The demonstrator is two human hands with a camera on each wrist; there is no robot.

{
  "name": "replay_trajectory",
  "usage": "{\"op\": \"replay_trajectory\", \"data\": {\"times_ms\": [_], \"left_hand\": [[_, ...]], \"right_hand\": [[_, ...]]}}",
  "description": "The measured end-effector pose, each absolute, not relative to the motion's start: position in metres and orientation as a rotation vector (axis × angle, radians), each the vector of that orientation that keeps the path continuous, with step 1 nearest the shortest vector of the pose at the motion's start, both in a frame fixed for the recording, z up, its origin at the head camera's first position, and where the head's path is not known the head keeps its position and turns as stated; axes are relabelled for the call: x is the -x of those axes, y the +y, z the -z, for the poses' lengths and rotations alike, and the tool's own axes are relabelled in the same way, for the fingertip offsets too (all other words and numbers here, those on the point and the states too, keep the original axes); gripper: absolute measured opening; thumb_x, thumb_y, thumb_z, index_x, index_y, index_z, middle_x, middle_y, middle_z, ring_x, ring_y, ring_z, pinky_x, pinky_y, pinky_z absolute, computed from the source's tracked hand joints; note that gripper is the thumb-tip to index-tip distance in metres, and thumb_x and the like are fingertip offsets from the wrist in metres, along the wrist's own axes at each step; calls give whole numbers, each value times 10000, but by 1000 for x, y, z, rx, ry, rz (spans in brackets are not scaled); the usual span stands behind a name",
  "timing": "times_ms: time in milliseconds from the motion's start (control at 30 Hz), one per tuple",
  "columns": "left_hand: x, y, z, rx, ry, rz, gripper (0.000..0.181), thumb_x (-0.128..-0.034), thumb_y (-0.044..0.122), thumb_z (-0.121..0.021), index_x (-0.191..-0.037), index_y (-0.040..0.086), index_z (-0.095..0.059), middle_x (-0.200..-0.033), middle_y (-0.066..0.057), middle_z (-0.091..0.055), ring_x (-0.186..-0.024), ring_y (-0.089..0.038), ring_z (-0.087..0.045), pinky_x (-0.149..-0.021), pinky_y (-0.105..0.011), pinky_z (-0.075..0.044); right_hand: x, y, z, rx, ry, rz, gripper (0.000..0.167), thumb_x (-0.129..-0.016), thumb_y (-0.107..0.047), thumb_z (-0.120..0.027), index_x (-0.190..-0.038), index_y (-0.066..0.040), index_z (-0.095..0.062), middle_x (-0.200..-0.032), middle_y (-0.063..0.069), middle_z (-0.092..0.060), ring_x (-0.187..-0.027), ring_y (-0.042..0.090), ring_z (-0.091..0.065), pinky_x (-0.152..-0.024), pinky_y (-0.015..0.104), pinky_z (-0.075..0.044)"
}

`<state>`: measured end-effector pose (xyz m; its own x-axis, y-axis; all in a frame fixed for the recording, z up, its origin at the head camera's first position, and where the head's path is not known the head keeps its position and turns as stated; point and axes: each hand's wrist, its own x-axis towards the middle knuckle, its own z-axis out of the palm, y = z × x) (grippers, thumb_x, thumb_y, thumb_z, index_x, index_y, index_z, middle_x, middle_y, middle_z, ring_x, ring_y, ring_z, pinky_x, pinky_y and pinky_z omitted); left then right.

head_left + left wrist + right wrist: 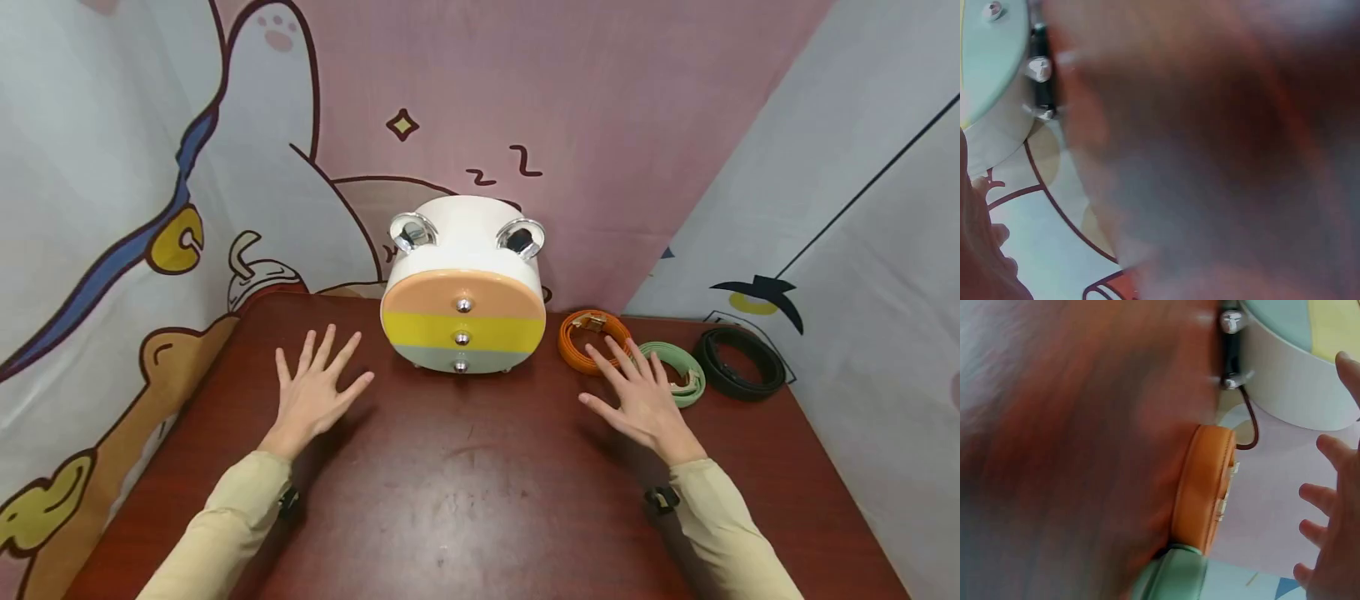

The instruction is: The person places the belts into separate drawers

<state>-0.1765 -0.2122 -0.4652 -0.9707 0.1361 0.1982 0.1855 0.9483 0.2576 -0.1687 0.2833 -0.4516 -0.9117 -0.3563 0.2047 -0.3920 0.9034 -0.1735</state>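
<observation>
My left hand [311,400] is spread wide, palm down, over the left part of the table, holding nothing. On the right, my right hand [641,404] has its fingers splayed too and holds nothing. Its fingertips overlap the view of an orange rolled belt [573,354] and a green rolled belt [686,367]; the right wrist view shows them apart from the orange belt [1200,487]. Beyond that lies a black rolled belt [738,387]. Between the hands, farther back, stands a white oval box [465,250] with orange, yellow and green drawers, round knobs and two silver rings on top.
The dark red-brown table [465,475] meets a pink and white cartoon-printed cloth [600,125] at its back and sides. The box stands near the back edge. Small metal feet [1232,322] show under the box in the right wrist view.
</observation>
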Motion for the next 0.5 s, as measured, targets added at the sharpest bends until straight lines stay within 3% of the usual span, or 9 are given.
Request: {"op": "replay_trajectory", "data": {"times_ms": [267,500], "left_hand": [[192,-205,439,251,-2844,486,718,-937,658,-401,-1546,318,-228,-1606,-85,-90,-1457,-298,34,-1032,-642,146],[206,-196,404,277,-2802,648,696,-963,642,-342,-1554,306,-193,-1606,-81,-69,-1451,-285,87,-1007,-655,174]], "right_hand": [[170,271,437,-597,-2691,-407,714,-889,-522,-618,-1494,-229,-379,-1466,141,-373,-1316,408,-305,-938,621,-218],[173,255,432,-638,-2435,-555,599,-841,-245,-734,-1385,-114,-520,-1275,178,-533,-1159,360,-480,-877,561,-314]]}}
